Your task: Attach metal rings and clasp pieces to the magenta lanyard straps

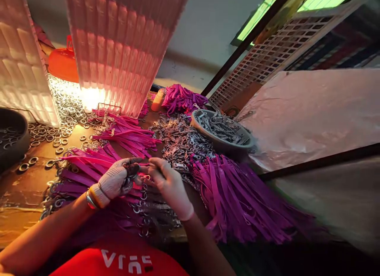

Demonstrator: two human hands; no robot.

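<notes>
Left hand [117, 181]: gloved; fingers are curled around a small dark metal clasp [132, 171], held above the table [18, 197].
Right hand [169, 185]: gloved; fingers are pinched on the same clasp, and the two hands meet there.
Purple straps [237, 193]: heaped to the right of the hands; a second bundle [89, 165] lies under and beside the left hand.
Metal rings [63, 109]: scattered at far left.
Bowl [222, 129]: filled with metal clips, set behind the right heap.

Wooden table [18, 197], purple straps [237, 193], metal rings [63, 105], clasps [178, 143], bowl [222, 143]
</notes>
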